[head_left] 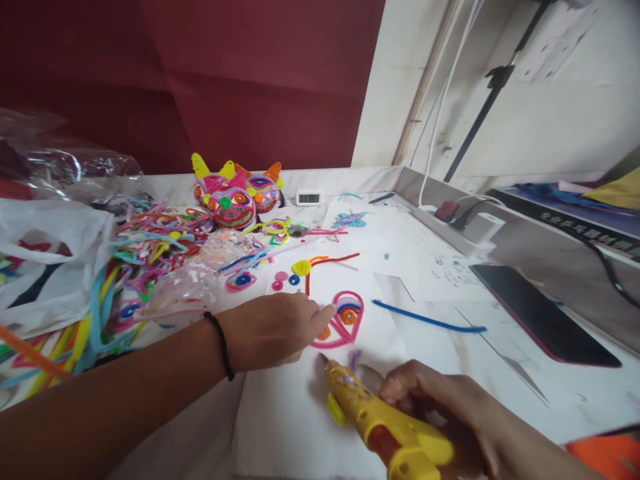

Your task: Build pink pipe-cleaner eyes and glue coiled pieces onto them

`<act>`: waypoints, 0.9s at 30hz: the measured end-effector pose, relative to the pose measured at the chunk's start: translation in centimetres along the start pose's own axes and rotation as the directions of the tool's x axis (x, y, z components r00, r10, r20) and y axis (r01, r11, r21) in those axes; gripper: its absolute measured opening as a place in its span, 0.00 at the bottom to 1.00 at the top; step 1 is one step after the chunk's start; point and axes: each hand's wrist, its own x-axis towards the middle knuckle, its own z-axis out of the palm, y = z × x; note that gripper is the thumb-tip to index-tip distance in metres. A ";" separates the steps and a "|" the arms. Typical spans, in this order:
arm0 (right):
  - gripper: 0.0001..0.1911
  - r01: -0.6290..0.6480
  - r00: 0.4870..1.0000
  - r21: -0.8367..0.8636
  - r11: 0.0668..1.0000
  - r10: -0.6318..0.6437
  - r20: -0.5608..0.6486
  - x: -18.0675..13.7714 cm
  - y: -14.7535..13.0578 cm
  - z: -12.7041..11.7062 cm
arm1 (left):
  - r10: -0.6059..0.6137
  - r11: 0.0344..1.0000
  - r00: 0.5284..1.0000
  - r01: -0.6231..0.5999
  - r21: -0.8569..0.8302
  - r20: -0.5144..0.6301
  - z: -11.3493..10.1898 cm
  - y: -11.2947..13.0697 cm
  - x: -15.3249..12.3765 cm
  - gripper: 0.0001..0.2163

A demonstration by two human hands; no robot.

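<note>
My left hand (273, 330) reaches across the white paper and presses its fingertips on a pink pipe-cleaner heart (343, 321) with blue and orange coils inside. Its fingers are bunched together on the piece. A black band sits on that wrist. My right hand (450, 407) grips a yellow glue gun (380, 420) lying low over the paper, its nozzle pointing up-left toward the heart, a short way from it. A small orange coil (324, 333) lies by my left fingertips.
A heap of coloured pipe cleaners (150, 253) and plastic bags fill the left. Two finished colourful masks (235, 193) stand at the back beside a small clock (308, 197). A blue pipe cleaner (427, 320), a dark phone (543, 313) and a power strip (470, 230) lie to the right.
</note>
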 end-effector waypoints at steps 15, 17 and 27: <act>0.18 0.125 0.989 -0.206 0.970 -0.105 0.108 0.0 -1.6 0.4 | 0.011 1.000 1.000 -0.011 -0.021 -0.023 0.2 -0.1 -0.1 0.18; 0.18 0.142 0.987 -0.215 0.966 -0.121 0.106 0.1 -1.4 0.3 | 0.012 1.000 1.000 -0.013 -0.027 -0.019 0.3 -0.1 -0.1 0.18; 0.18 0.127 0.992 -0.324 0.937 -0.112 0.065 -0.2 -2.1 0.3 | 0.009 1.000 1.000 -0.009 -0.009 -0.011 0.2 -0.1 0.0 0.17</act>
